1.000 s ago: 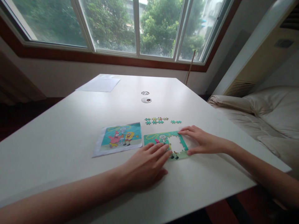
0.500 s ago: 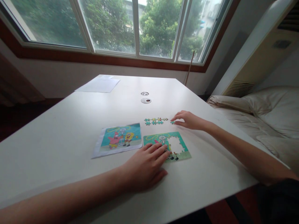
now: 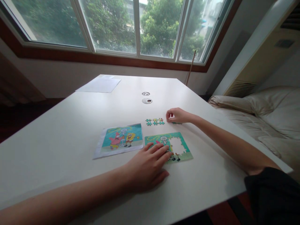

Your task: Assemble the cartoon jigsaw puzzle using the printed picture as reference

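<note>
My left hand (image 3: 150,165) lies flat, fingers spread, over the left part of a partly filled jigsaw puzzle (image 3: 188,155). A gap with jagged edges shows the white backing on the puzzle's right half. Beyond it, my right hand (image 3: 179,115) is closed in a pinch at the tabletop, thumb and fingertips on a small puzzle piece, mostly hidden by them. Under that hand lies another, teal piece (image 3: 177,123). Loose puzzle pieces (image 3: 155,123) sit in two rows just left of my right fingertips. A printed cartoon picture (image 3: 122,137) rests left of the puzzle.
The white table (image 3: 58,143) reaches toward a window. Sheets of paper (image 3: 99,85) lie at its far left. Two round metal cable-hole covers (image 3: 147,101) are set in the tabletop. A pale sofa (image 3: 253,109) stands to the right.
My right hand has moved slightly left and its fingers have closed at the right end of the upper row. The teal piece now sits a little further right. My left hand has stayed.
</note>
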The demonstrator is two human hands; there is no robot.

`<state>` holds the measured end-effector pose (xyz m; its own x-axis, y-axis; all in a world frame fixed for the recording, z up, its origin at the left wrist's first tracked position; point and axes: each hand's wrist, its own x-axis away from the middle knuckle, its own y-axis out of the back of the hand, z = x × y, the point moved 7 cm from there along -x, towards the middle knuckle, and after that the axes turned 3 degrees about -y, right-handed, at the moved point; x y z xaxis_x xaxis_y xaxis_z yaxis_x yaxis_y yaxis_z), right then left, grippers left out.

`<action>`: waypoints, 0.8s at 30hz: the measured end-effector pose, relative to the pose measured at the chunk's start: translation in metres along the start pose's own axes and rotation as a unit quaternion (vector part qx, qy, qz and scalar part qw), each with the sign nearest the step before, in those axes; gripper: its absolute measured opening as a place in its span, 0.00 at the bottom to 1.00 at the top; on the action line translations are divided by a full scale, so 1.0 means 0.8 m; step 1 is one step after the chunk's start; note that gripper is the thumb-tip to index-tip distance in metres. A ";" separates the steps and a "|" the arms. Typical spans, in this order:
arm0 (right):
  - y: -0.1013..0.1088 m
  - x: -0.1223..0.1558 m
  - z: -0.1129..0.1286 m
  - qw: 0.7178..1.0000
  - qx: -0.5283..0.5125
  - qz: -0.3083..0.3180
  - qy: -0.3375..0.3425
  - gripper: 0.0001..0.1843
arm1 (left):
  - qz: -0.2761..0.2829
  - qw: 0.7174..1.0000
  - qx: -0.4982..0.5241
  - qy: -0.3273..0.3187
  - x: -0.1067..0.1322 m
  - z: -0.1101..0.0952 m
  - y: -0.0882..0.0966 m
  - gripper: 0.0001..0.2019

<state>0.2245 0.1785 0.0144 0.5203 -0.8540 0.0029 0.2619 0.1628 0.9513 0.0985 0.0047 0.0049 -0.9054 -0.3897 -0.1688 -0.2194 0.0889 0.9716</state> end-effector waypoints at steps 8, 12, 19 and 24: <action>-0.001 0.071 0.033 0.980 -0.197 -0.002 0.010 0.10 | -0.004 1.000 0.017 -0.015 -0.006 0.003 0.005 0.22; -0.017 0.103 0.045 0.970 -0.241 -0.001 -0.022 0.10 | -0.008 0.999 0.018 -0.025 -0.006 0.002 0.002 0.22; -0.031 0.122 0.055 0.977 -0.187 -0.084 -0.056 0.07 | 0.000 1.000 0.019 -0.024 -0.005 0.002 -0.002 0.22; -0.029 0.124 0.063 0.989 -0.102 -0.106 -0.027 0.06 | -0.003 0.999 0.022 -0.025 -0.005 0.002 -0.002 0.22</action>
<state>0.2292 0.0653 0.0081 0.3944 -0.9034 -0.1684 0.5215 0.0691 0.8504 0.1016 0.0076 0.0037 -0.9206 -0.3441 -0.1846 -0.2406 0.1278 0.9622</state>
